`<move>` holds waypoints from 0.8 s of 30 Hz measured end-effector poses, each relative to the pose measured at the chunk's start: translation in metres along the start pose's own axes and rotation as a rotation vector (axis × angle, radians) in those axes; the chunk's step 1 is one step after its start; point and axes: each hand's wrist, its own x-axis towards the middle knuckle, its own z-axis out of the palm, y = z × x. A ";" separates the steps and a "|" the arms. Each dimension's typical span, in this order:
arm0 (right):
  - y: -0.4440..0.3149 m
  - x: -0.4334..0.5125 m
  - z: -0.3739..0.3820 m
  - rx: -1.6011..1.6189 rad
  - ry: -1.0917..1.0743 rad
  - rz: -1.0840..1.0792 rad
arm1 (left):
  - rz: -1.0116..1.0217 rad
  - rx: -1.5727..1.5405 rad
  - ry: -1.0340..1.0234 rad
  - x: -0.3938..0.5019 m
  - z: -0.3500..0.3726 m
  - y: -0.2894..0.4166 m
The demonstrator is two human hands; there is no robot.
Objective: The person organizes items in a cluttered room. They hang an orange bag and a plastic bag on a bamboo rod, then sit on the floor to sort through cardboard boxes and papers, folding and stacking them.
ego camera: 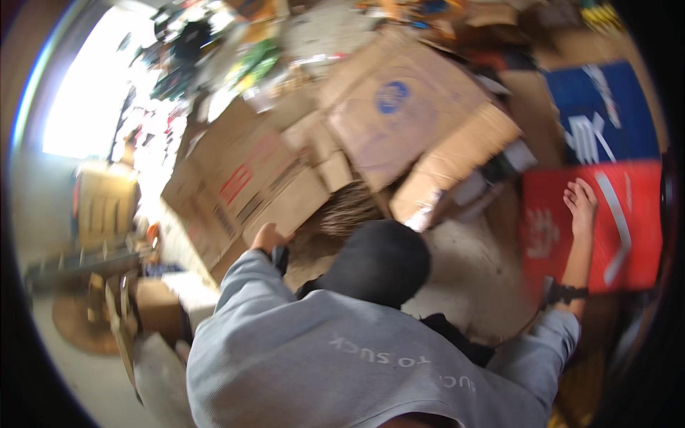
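My left hand [269, 237] grips the lower edge of a brown cardboard box [267, 184] that bears red and dark print. My right hand [580, 206] is held out at the right over a red printed panel [567, 235]. Its fingers are loosely bent and apart, with nothing in them. Whether it touches the panel I cannot tell. Between my hands and farther forward lies a larger brown cardboard box [406, 107] with a blue round print and a torn-looking flap. A stack of cardboard sheets [350, 208] shows its edges beside the left box. The view is blurred.
A dark blue panel [604, 112] adjoins the red one. Mixed bags and packets [254, 64] are heaped at the upper left, near a bright opening. At the left stand a yellowish crate [107, 203] and a small carton [159, 307]. My black-clad knee [380, 262] is close in front.
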 end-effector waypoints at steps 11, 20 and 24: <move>0.215 -0.157 -0.286 0.075 1.113 0.247 | 0.123 -1.248 1.096 0.202 -0.384 0.103; 0.147 -0.118 -0.194 0.643 0.862 -0.019 | 0.683 -0.696 0.689 0.159 -0.474 0.260; 0.087 -0.138 -0.189 0.372 0.754 -0.222 | 0.662 -0.627 0.616 0.175 -0.468 0.283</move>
